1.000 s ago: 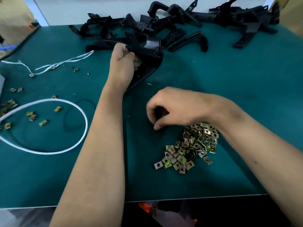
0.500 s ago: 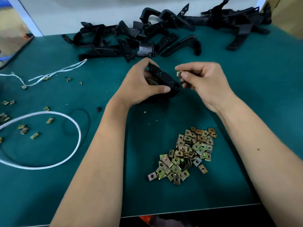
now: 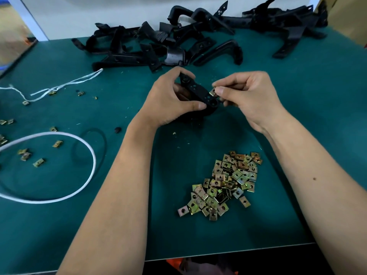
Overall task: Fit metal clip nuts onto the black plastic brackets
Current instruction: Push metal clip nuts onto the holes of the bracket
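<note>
My left hand (image 3: pixel 168 100) grips a black plastic bracket (image 3: pixel 198 92) above the middle of the green table, its perforated arm facing up. My right hand (image 3: pixel 246 96) pinches a small brass-coloured clip nut (image 3: pixel 212 91) between thumb and forefinger, right against the bracket's right edge. A heap of loose clip nuts (image 3: pixel 224 185) lies near the table's front, between my forearms. A pile of black brackets (image 3: pixel 158 46) stretches along the back of the table.
A white cord loop (image 3: pixel 83 187) and a frayed white string (image 3: pixel 59 86) lie at the left, with a few stray clip nuts (image 3: pixel 38 162) around them. A black ring (image 3: pixel 89 145) sits beside the loop. The table's front edge (image 3: pixel 218 253) runs below.
One second ago my left hand reached into the bracket pile and my right hand picked at the nut heap. Both came together mid-table; the nut now sits at the bracket's edge.
</note>
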`<state>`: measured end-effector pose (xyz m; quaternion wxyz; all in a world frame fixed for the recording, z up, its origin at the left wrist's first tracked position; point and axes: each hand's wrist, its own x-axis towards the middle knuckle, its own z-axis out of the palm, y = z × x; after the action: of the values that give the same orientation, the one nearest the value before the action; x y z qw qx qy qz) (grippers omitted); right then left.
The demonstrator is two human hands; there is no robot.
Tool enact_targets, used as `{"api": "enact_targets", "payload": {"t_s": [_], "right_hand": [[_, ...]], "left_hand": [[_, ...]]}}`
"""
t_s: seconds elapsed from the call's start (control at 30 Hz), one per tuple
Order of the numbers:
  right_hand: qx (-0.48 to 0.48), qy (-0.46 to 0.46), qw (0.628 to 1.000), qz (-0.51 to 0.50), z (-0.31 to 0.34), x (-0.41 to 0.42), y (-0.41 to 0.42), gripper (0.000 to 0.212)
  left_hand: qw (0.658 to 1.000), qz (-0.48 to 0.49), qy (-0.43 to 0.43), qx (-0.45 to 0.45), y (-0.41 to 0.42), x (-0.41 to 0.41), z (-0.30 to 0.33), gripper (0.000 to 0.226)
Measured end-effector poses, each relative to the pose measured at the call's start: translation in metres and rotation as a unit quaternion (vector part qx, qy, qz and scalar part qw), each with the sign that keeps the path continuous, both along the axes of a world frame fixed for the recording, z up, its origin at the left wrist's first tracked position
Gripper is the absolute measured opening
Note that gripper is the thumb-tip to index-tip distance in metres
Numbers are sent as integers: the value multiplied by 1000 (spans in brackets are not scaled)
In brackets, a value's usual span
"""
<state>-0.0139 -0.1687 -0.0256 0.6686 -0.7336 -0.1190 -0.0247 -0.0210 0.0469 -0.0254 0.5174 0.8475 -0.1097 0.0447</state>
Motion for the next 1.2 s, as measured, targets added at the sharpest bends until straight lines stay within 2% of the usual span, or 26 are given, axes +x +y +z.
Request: {"api": "enact_targets", "payload": {"t_s": [0.3,0.57,0.77,0.9,1.1,1.2], "right_hand": [[-9,25,1000,11,4,-4,3,11],[-43,7,999,13,4,-4,2,14],[19,28,998,-45,1,-4,7,12],[19,37,998,-55,-1,-7,12,9],[82,100,988,-84,-2,-6,18,7],[77,96,986,-110,-6,-7,21,5]], "left_hand": [[1000,1,-2,11,0,1,0,67],[1000,-2,-9,16,0,3,-2,67],[1000,-2,-8,19,1,4,-3,68],[1000,2,-10,24,0,3,-3,67],[999,12,-14,28,-2,4,-3,65],[999,24,-18,32,-4,6,-5,65]]}}
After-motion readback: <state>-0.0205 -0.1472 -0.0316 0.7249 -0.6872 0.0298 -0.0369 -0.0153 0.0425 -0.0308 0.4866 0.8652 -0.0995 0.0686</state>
